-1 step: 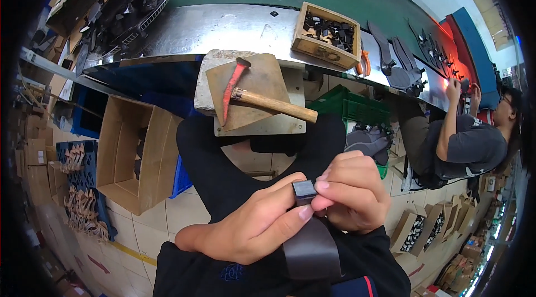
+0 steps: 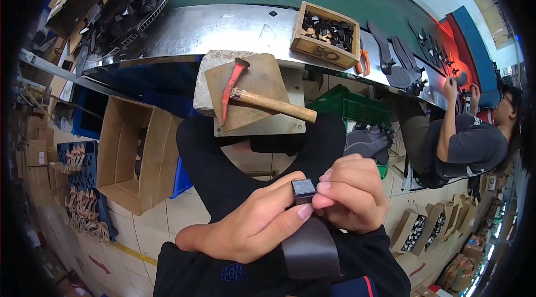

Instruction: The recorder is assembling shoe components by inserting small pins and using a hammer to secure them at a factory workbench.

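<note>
Over my lap, my left hand (image 2: 254, 221) is closed round the heel end of a dark, smooth shoe sole (image 2: 311, 249), its thumb pressed below a small black heel block (image 2: 304, 187). The block's flat grey face is turned up. My right hand (image 2: 356, 192) pinches at the block's right side with thumb and forefinger, the other fingers curled; its palm side is hidden. Beyond my knees, a hammer with a red head (image 2: 230, 91) and wooden handle (image 2: 279, 105) rests on a brown pad (image 2: 251, 76) over a stone block (image 2: 205, 91).
A wooden box (image 2: 324, 54) of small black pieces stands on the metal bench edge (image 2: 245, 26), beside orange-handled pliers (image 2: 364, 61) and dark soles (image 2: 382, 46). A wire basket (image 2: 139, 6) is far left. Cardboard box (image 2: 159, 152) left; green crate (image 2: 357, 104) and a co-worker (image 2: 474, 135) right.
My hands and the sole have barely moved; the heel block's top face is tilted slightly. At the right, the co-worker's hands have shifted a little, with a dark piece now showing between them.
</note>
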